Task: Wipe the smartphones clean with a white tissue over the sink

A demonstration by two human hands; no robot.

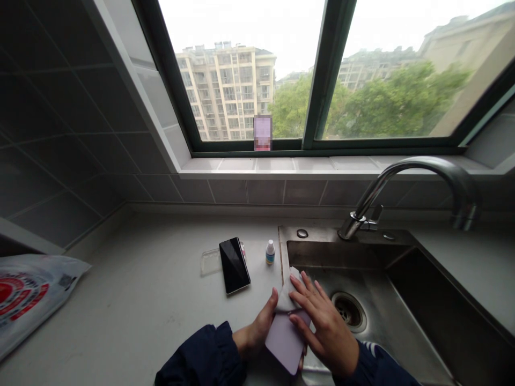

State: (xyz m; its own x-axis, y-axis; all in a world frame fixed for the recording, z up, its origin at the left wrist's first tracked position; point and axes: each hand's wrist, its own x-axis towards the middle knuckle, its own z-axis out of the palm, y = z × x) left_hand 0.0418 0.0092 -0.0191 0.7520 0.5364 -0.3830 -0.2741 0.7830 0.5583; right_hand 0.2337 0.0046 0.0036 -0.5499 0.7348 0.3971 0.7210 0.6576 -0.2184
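My left hand (261, 321) grips a flat lilac phone-shaped thing (287, 340) by its edges, thumb along the near left side. Whether it is a phone or only a case, I cannot tell. A crumpled white tissue (285, 299) lies over its upper part. With fingers stretched over the tissue, my right hand (322, 321) presses it against the lilac surface. Beyond my hands, a small white-capped bottle (270, 253) with a blue and yellow label stands upright. To its left a black phone (235, 266) rests partly on a clear phone case (210, 262).
A steel sink (378, 289) with a drain (349, 312) lies to the right, its left rim beside my hands. A curved chrome tap (362, 201) rises behind it. A printed plastic bag (32, 300) sits on the counter (132, 300) at far left. Behind is a window (257, 147).
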